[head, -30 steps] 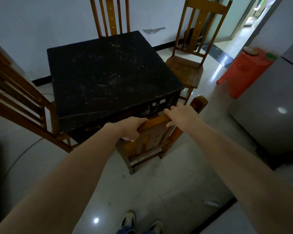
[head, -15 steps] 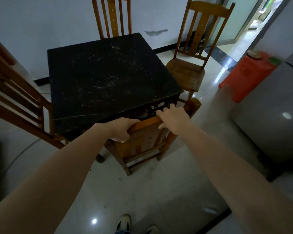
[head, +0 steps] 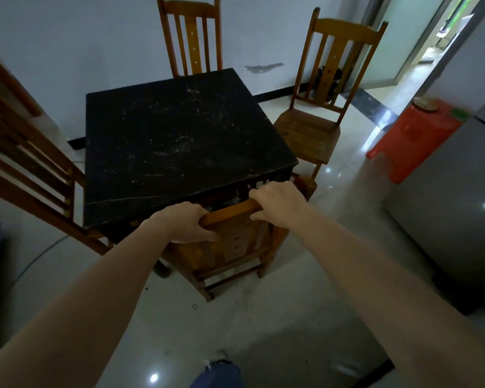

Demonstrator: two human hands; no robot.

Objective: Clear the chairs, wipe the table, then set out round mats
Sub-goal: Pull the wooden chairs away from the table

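A square black table (head: pixel 179 141) with pale dusty specks stands in the middle of the room. A wooden chair (head: pixel 235 247) is tucked at its near side, its seat under the tabletop. My left hand (head: pixel 184 225) grips the left end of the chair's top rail. My right hand (head: pixel 277 204) grips the same rail further right, fingers curled over it. Three more wooden chairs stand around the table: one behind it (head: pixel 192 37), one at the right (head: pixel 317 119), one at the left (head: pixel 25 163). No round mats are visible.
An orange plastic stool (head: pixel 412 138) with a small dish on top stands at the right, beside a grey cabinet (head: pixel 454 197). A doorway (head: pixel 431 40) opens at the far right. The floor is glossy white tile. My shoe (head: pixel 219 357) shows at the bottom edge.
The near chair has slid toward the table, further under the tabletop, with both hands still holding its top rail. The view has tilted up slightly.
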